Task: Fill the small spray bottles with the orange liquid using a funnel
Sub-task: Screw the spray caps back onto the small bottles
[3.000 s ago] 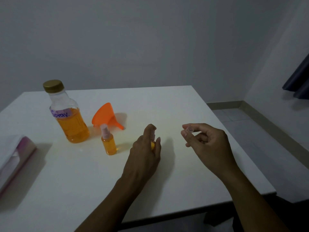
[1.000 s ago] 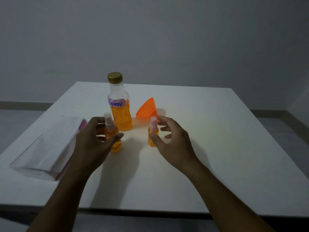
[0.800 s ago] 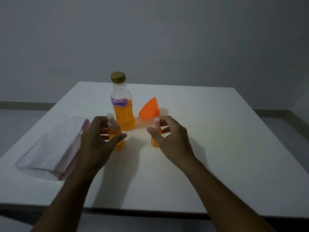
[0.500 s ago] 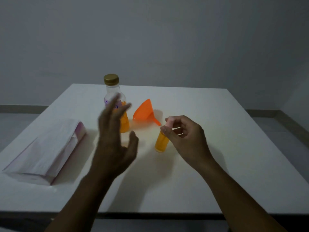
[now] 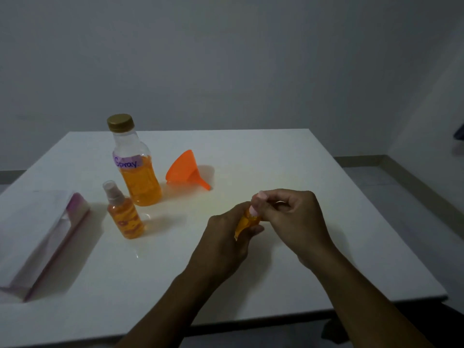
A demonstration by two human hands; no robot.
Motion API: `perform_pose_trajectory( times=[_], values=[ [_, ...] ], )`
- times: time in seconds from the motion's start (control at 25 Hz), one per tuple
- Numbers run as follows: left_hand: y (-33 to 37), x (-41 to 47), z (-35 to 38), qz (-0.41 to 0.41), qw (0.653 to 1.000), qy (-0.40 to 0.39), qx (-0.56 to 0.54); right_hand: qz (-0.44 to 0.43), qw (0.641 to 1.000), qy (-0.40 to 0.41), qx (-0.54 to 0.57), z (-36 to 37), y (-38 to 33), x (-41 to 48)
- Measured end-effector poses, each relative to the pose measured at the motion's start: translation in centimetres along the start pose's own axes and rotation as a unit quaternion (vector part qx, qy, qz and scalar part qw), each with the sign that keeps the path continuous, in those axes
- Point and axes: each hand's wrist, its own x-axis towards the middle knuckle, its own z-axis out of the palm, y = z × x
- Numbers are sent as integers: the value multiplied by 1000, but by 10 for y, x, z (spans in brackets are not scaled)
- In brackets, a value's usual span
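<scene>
1. At far left a white packet (image 5: 42,237) with a pink edge lies flat on the table (image 5: 276,159); you cannot tell what it holds.
2. One small spray bottle (image 5: 124,217) stands capped, just in front of the big bottle (image 5: 136,167) labelled "Spray". It looks full of orange liquid. Judge it light and easy to tip, so take it by the body, not the clear cap.
3. The big bottle, gold lid on, seems about half full. It is likely the heaviest thing here, smooth-walled and apt to slosh, so grip it around the middle.
4. The orange funnel (image 5: 185,170) lies on its side just right of it, spout toward you. It looks like light, stiff plastic, best lifted by the rim.
5. Your left hand (image 5: 223,243) curls around the second small spray bottle (image 5: 247,222), held tilted above the table near the centre. The palm hides most of its body, so its fill level cannot be read.
6. Your right hand (image 5: 293,219) pinches the pink spray head (image 5: 253,209) at that bottle's neck. Whether it is being screwed on or off cannot be told. The head is small and probably slick, so keep your fingertips firm.
</scene>
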Motion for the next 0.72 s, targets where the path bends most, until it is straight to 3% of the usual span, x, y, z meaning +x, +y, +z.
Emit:
perform_pose_trajectory(
  times=[0.16, 0.4, 0.56, 0.72],
  values=[
    [-2, 3, 4, 30, 999, -21, 7, 38, 998, -25, 33, -8, 6, 5],
    [-2, 8, 2, 8, 999, -52, -4, 87, 966, 27, 243, -32, 6, 20],
    [2, 9, -1, -44, 995, -79, -38, 90, 966, 63, 232, -58, 18, 29],
    [4, 10, -3, -36, 994, -73, -76, 77, 973, 78, 204, -66, 23, 25]
  ],
)
